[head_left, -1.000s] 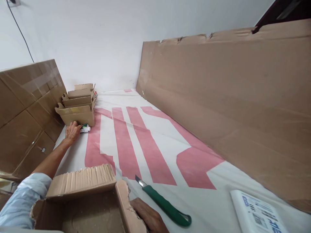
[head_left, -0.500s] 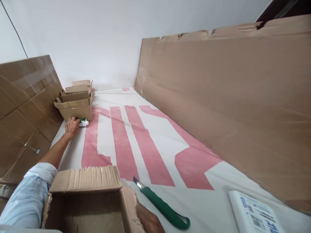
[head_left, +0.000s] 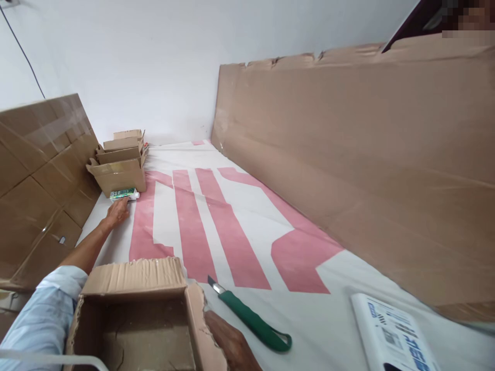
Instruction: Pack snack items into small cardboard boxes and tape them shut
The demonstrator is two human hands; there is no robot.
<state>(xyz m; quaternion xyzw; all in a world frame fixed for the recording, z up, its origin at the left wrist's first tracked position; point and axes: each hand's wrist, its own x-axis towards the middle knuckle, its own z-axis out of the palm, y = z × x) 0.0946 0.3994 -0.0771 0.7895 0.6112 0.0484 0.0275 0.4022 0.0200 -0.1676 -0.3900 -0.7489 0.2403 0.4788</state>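
My left hand [head_left: 117, 213] is stretched forward at the far left, its index finger extended to the near edge of a small green and white tube [head_left: 124, 194]. The tube has a white cap and lies in front of a row of open cardboard boxes [head_left: 122, 176]. Close to me stands an open cardboard box [head_left: 133, 278] with torn flaps and nothing visible inside. My right hand [head_left: 234, 342] presses against its right side, fingers partly hidden by the flap. A green-handled utility knife [head_left: 253, 319] lies just right of that hand, its blade out.
A tall cardboard panel [head_left: 348, 154] runs along the right side, and taped cardboard [head_left: 42, 180] stands at left. The white and pink sheet [head_left: 243, 232] covers the surface. A white printed package [head_left: 390, 330] lies at lower right. At the top right, part of a person shows, blurred.
My left hand has drawn back slightly from the tube, which now shows along its whole length. My right hand stays at the box. The view has shifted a little.
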